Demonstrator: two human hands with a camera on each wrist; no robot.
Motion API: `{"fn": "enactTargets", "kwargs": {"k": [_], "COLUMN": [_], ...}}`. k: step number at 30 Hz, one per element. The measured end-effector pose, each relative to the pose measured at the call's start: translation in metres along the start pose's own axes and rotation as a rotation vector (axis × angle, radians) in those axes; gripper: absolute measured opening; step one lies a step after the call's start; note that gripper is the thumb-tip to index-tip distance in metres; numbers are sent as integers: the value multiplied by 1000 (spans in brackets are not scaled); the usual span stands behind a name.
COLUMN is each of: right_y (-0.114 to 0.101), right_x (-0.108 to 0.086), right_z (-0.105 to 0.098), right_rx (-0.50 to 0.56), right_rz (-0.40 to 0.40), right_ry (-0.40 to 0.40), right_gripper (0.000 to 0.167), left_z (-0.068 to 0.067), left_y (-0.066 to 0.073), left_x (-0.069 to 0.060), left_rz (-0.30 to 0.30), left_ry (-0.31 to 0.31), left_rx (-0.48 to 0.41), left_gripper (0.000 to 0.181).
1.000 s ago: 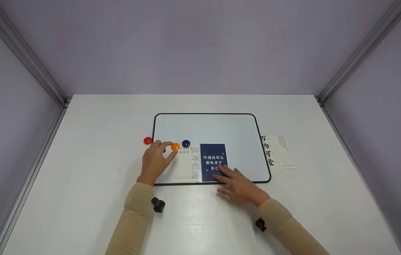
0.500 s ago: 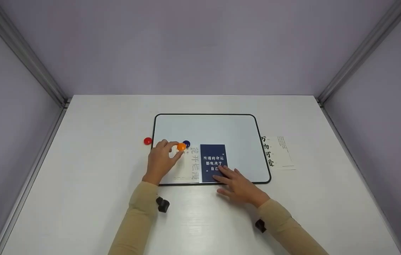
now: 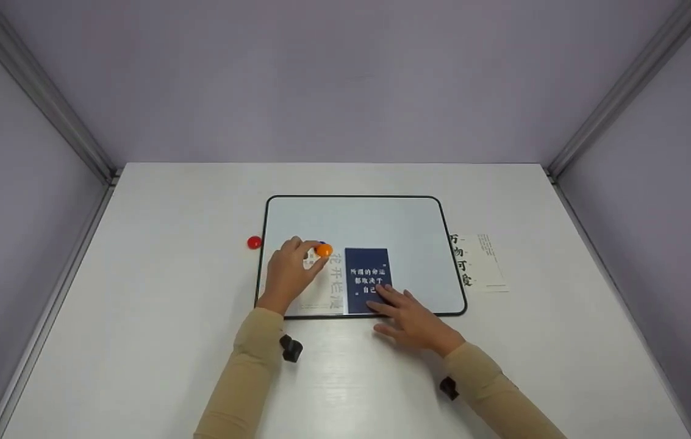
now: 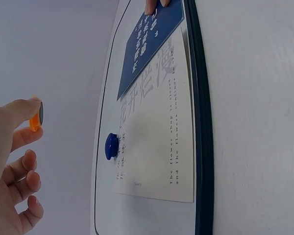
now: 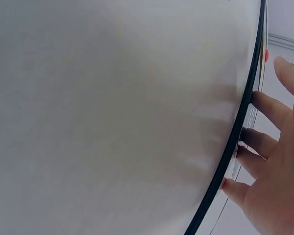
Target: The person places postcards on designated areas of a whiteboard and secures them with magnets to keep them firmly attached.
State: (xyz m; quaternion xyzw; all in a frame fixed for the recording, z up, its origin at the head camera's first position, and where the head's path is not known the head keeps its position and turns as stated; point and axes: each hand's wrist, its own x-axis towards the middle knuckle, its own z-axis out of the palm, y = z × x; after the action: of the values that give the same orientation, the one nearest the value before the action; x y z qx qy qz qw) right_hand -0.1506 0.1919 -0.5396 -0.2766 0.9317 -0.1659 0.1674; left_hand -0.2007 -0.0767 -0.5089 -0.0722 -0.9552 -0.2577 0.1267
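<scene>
Between thumb and finger, my left hand [image 3: 290,271] pinches an orange round magnet [image 3: 324,250]. In the left wrist view the dark back of that orange magnet [image 4: 36,120] shows, and it is held above the whiteboard [image 3: 406,219]. A blue magnet [image 4: 111,146] sits at the edge of a cream printed card [image 4: 152,132] on the board; the head view shows it mostly covered by the orange one. Beside the cream card lies a dark blue card [image 3: 365,262] with white lettering. My right hand [image 3: 415,320] rests on its lower right corner, fingers spread.
A red magnet [image 3: 254,242] lies just left of the board. Another printed card [image 3: 484,262] lies at the board's right edge, its left part seemingly under the frame. The board's black rim [image 3: 351,196] borders it on the white table [image 3: 138,274].
My left hand has moved right with the orange magnet, from left of the blue magnet to in front of it in the head view. My right hand stays on the dark blue card.
</scene>
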Motion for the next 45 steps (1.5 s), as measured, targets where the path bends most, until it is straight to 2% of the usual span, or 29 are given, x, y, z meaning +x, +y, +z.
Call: {"fn": "enactTargets", "kwargs": {"k": [9, 18, 26, 33, 40, 45], "right_y": [0, 1, 0, 1, 1, -1], "right_x": [0, 0, -1, 2, 2, 1], "right_z": [1, 4, 3, 2, 2, 1], "right_rx": [12, 11, 15, 20, 6, 7], "right_rz": [-2, -31, -37, -25, -28, -24], "right_ry": [3, 24, 27, 2, 6, 18], "right_gripper": [55, 54, 54, 55, 55, 54], "left_z": [3, 10, 15, 25, 36, 44], "left_y": [10, 16, 19, 21, 26, 27], "left_x": [2, 5, 6, 9, 13, 16], "left_rz": [11, 96, 59, 69, 38, 24], "left_ry": [-40, 11, -61, -59, -101, -79], "left_rx": [-13, 46, 13, 1, -8, -33], "left_gripper": [37, 36, 37, 35, 37, 37]}}
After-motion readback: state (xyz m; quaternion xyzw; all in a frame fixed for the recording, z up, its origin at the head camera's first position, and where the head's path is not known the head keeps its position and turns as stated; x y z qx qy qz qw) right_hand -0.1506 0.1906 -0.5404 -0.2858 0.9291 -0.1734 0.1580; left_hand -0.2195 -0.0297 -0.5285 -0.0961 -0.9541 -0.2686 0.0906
